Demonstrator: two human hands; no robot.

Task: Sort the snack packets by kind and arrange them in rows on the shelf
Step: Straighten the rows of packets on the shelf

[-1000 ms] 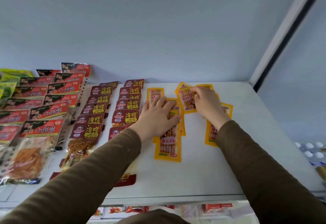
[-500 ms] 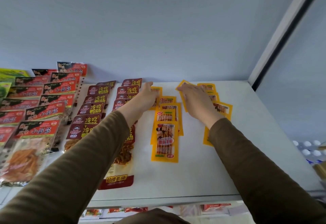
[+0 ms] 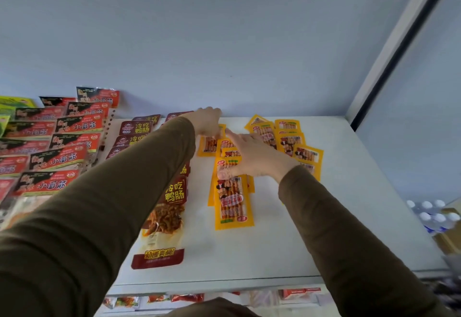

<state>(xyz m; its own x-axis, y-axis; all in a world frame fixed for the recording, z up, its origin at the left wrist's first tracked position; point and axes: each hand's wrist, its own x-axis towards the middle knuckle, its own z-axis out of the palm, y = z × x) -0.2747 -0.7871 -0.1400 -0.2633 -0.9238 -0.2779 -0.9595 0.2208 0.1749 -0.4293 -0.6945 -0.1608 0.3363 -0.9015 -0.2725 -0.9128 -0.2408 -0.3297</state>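
Observation:
Yellow sausage-stick packets lie in two overlapping rows on the white shelf (image 3: 311,247): a left row (image 3: 233,204) and a right row (image 3: 290,139). My left hand (image 3: 208,121) reaches to the back of the shelf, and its fingertips touch the rearmost yellow packet (image 3: 208,144) of the left row. My right hand (image 3: 257,158) lies flat on the middle of that row with straight fingers and its thumb on a packet. Dark red packets (image 3: 174,194) form rows left of the yellow ones, partly hidden by my left sleeve.
Red-and-black packets (image 3: 62,159) fill the shelf's left part in rows, with green packets (image 3: 12,103) at the far left. A slanted post (image 3: 399,42) bounds the shelf on the right. Bottle caps (image 3: 429,213) show below right. More packets (image 3: 174,298) sit on the shelf beneath.
My left hand slid from the front of the left yellow row to its rear packet by the wall. My right hand left the right row and now lies on the left row.

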